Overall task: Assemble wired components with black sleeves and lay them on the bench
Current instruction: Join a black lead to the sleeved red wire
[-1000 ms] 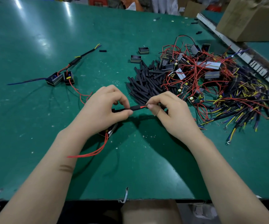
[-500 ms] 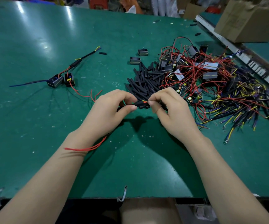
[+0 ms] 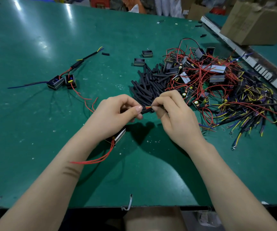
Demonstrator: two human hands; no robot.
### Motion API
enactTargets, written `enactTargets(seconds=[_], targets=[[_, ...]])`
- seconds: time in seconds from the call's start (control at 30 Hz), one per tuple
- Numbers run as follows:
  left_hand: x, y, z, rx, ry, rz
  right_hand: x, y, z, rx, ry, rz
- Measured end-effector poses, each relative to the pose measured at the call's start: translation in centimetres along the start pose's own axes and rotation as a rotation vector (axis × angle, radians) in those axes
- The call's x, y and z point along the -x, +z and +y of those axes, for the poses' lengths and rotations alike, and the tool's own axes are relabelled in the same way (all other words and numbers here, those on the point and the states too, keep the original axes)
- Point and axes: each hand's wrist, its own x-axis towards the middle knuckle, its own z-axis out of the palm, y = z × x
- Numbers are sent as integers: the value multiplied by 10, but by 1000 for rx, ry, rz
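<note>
Both hands meet above the green bench. The left hand pinches a black sleeve between thumb and forefinger; the right hand pinches thin wires at the sleeve's right end. Below the left palm hangs a small black component, red leads trailing toward the forearm. Just beyond the grip lies a pile of black sleeves; right of it, a tangle of wired components. Far left of the grip lie two finished assemblies.
</note>
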Motion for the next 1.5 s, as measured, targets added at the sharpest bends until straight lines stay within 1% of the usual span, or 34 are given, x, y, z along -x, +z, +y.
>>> enactTargets(seconds=[0.1, 0.2, 0.4, 0.47, 0.53, 0.6, 0.67, 0.73, 0.83, 0.97, 1.1, 1.23, 1.5], targets=[[1, 0, 1, -72, 37, -7, 0, 2, 1, -5, 15, 13], [2, 2, 4, -83, 72, 2, 0, 3, 3, -12, 22, 23], [5, 9, 8, -117, 180, 134, 1, 9, 1, -5, -17, 25], [5, 11, 8, -130, 190, 133, 0, 9, 4, -90, -27, 18], [4, 9, 8, -134, 186, 126, 0, 7, 7, -197, 1, -18], [3, 8, 7, -147, 181, 127, 0, 3, 9, -326, 97, -88], [2, 7, 6, -146, 173, 136, -1, -1, 8, -515, 222, -142], [2, 7, 6, -134, 164, 145, -2, -4, 6, -652, 294, -140], [3, 8, 6, -110, 165, 149, -3, -7, 2, -722, 351, -111], [2, 9, 5, -66, 117, 150, -5, -8, 0, -691, 404, -80], [0, 6, 4, -16, 71, 115, -5, -11, 1, -710, 399, -70], [0, 6, 3, -19, 66, 115, -6, -11, 0, -745, 409, -78], [0, 5, 4, 60, 41, 112, -6, -9, 0, -775, 436, -83]])
